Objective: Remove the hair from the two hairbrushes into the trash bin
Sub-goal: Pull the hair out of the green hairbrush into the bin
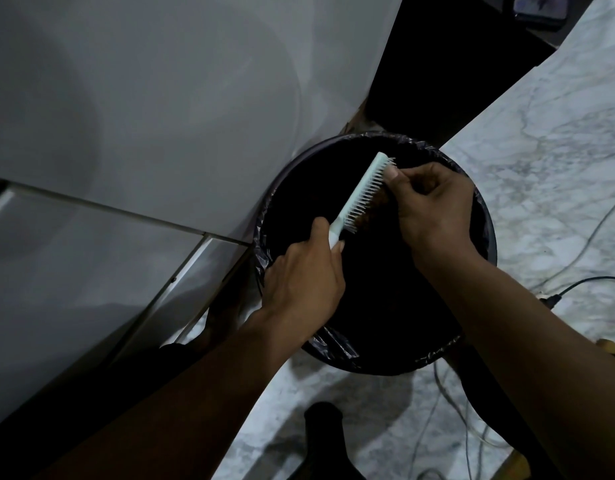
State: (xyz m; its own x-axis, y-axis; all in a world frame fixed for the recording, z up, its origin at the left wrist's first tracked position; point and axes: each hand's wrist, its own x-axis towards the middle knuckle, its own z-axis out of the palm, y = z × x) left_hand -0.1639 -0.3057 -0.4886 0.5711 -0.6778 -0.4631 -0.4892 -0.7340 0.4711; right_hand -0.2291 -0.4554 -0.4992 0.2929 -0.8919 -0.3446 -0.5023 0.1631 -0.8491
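The round black trash bin lined with a crinkled plastic bag (486, 216) sits on the marble floor (558, 168). Above its opening, the left hand (304, 282) is closed around the handle of 1 pale mint plastic hairbrush (359, 192), bristles facing right. The right hand (434, 202) pinches the brownish hair clump (372, 211) near the brush tip; peeling along the bristle rows, staying above the bin, should free it cleanly.

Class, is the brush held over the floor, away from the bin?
No, the left hand holds the brush directly above the open bin.

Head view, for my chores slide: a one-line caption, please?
Left hand holds pale green hairbrush over black-lined round trash bin; right hand plucks brown hair.
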